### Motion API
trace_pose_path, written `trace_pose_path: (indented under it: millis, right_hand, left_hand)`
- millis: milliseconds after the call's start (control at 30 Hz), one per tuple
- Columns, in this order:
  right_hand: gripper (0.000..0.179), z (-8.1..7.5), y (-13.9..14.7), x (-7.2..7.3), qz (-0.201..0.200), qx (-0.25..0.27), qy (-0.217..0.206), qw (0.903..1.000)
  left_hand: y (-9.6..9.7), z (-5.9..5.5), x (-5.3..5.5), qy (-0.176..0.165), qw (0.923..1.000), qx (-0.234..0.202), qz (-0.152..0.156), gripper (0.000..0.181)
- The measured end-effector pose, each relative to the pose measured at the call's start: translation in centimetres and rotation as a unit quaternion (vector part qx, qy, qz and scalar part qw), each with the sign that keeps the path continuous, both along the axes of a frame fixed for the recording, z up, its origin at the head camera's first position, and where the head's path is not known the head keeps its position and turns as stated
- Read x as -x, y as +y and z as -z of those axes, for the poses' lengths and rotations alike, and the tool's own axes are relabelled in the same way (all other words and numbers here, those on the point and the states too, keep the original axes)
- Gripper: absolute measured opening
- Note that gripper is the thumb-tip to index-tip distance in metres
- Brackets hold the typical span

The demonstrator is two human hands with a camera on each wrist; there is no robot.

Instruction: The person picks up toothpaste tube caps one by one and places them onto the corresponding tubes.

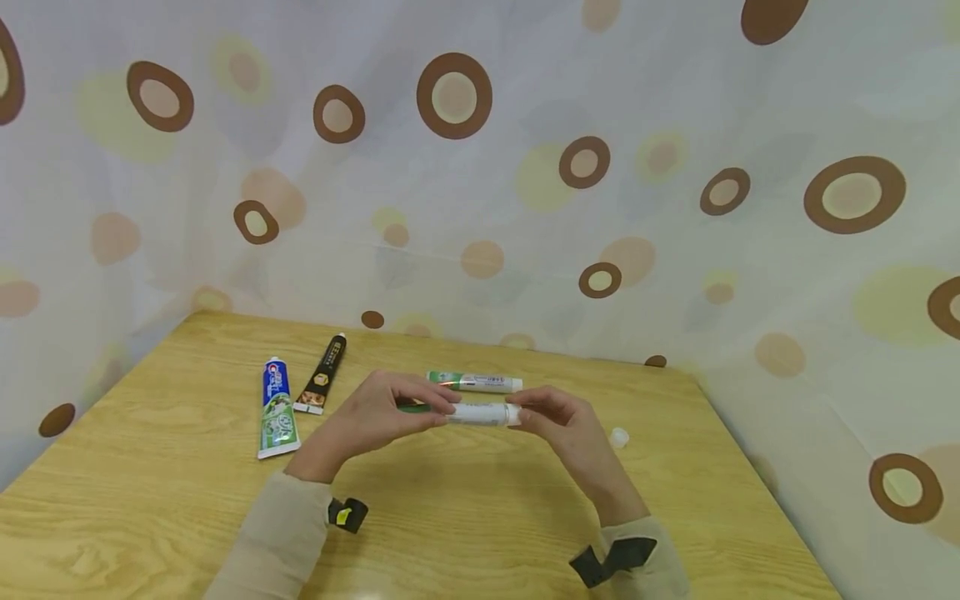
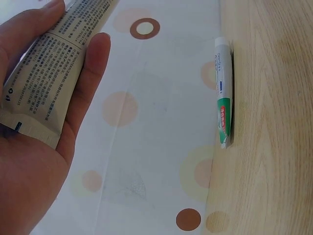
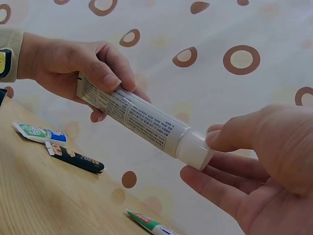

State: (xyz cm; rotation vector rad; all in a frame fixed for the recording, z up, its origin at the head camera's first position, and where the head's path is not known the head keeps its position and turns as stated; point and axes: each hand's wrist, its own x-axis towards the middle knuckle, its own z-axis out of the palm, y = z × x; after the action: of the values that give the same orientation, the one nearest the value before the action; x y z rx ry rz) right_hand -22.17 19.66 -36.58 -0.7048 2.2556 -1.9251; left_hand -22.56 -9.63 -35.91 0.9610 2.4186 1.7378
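A white toothpaste tube (image 1: 480, 414) printed with dark text is held level above the table between both hands. Around its flat crimped end, my left hand (image 1: 386, 412) grips the tube; the left wrist view shows the text side of this tube (image 2: 51, 73) between thumb and fingers. At the other end, the thumb and fingers of my right hand (image 1: 566, 425) pinch the white cap (image 3: 193, 149), which sits on the tube in the right wrist view. Behind them a green-and-white toothpaste tube (image 1: 480, 382) lies on the table.
To the left on the wooden table (image 1: 420, 533) lie a blue-and-green toothpaste tube (image 1: 277, 408) and a black tube (image 1: 324, 375). A small white piece (image 1: 619, 437), which looks like a cap, lies right of my right hand. A dotted curtain (image 1: 480, 192) borders the table.
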Motion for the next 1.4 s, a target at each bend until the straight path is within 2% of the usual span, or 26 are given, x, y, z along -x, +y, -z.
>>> trace_pose_path:
  millis: [133, 367, 700, 867, 1300, 1400]
  right_hand:
    - [0.028, -0.1, -0.03, 0.04, 0.006, -0.006, 0.002, 1.0]
    - [0.031, -0.15, 0.25, -0.05, -0.023, -0.002, -0.005, 0.9997]
    - [0.029, -0.35, 0.1, -0.02, 0.005, -0.017, 0.004, 0.9998]
    - [0.03, -0.38, 0.12, -0.13, -0.001, -0.017, -0.013, 0.9998]
    - [0.029, -0.4, 0.19, -0.18, -0.011, -0.019, -0.003, 0.9997]
    - [0.029, -0.41, 0.19, -0.26, -0.022, -0.018, -0.012, 0.9995]
  left_hand:
    - [-0.01, -0.17, 0.09, 0.004, 1.0, -0.001, -0.005, 0.012]
    - [-0.07, -0.39, -0.18, -0.009, 0.9999, 0.0, -0.006, 0.013]
    - [-0.01, -0.37, -0.1, -0.005, 1.0, -0.003, -0.004, 0.013]
    - [-0.08, -0.35, -0.13, -0.004, 1.0, -0.005, -0.002, 0.013]
    - [0.16, -0.27, -0.02, -0.005, 0.9998, -0.012, 0.012, 0.012]
    - [0.16, -0.23, -0.09, -0.007, 0.9998, -0.011, 0.011, 0.012]
